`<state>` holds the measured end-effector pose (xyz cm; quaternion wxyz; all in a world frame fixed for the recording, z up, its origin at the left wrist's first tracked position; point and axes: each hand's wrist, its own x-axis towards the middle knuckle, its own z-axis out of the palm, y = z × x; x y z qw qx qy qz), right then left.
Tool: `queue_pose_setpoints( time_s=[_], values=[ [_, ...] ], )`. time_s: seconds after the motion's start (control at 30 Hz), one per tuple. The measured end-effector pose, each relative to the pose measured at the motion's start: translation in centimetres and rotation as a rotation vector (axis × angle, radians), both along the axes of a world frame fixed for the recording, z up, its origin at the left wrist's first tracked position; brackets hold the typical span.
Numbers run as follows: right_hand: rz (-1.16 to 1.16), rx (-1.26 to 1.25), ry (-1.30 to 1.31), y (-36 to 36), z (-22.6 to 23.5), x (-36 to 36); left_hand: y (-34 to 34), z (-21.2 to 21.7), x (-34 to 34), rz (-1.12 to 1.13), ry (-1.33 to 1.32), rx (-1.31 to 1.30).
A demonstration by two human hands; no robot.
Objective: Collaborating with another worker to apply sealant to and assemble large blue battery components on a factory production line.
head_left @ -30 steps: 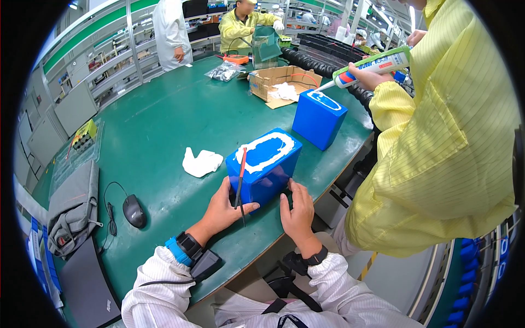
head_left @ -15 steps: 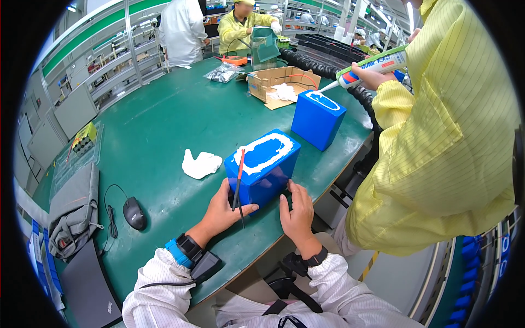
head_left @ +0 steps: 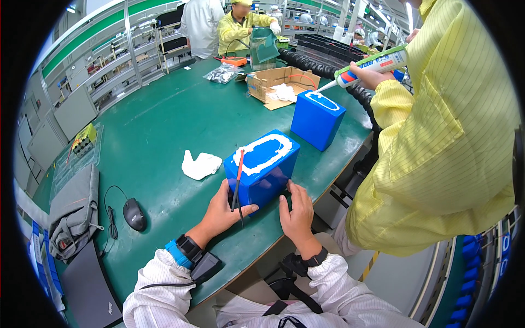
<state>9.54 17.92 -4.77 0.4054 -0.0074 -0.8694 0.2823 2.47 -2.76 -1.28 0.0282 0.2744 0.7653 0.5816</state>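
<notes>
Resting near the front edge of the green table [head_left: 164, 120], the blue block [head_left: 262, 169] carries a white ring of paste on its top face. Left hand [head_left: 224, 210] grasps its near left corner, thumb across the front, with red and black leads [head_left: 238, 177] hanging beside the fingers. Right hand [head_left: 295, 210] lies flat and open against the right front face. Judgement: keep both palms low on the sides, clear of the wet top. A white cloth [head_left: 199, 164] lies just left; a second blue block [head_left: 317, 117] stands well apart, under a co-worker's sealant tube [head_left: 372, 64].
</notes>
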Motion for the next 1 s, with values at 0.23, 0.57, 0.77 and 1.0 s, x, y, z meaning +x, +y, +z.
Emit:
queue_pose_setpoints(
  time_s=[0.23, 0.57, 0.77, 1.0],
  values=[
    [0.000, 0.003, 0.002, -0.02, -0.19, -0.06, -0.08, 0.13, 0.06, -0.003, -0.017, -0.011],
    [0.002, -0.007, 0.006, 0.05, -0.16, 0.15, 0.00, 0.15, 0.19, -0.007, -0.005, -0.009],
    [-0.002, -0.001, 0.010, -0.19, -0.23, -0.11, -0.20, -0.12, -0.08, -0.009, -0.017, -0.007],
    [-0.001, 0.008, 0.021, -0.18, -0.14, -0.03, -0.20, 0.10, 0.13, -0.006, -0.026, -0.016]
  ],
)
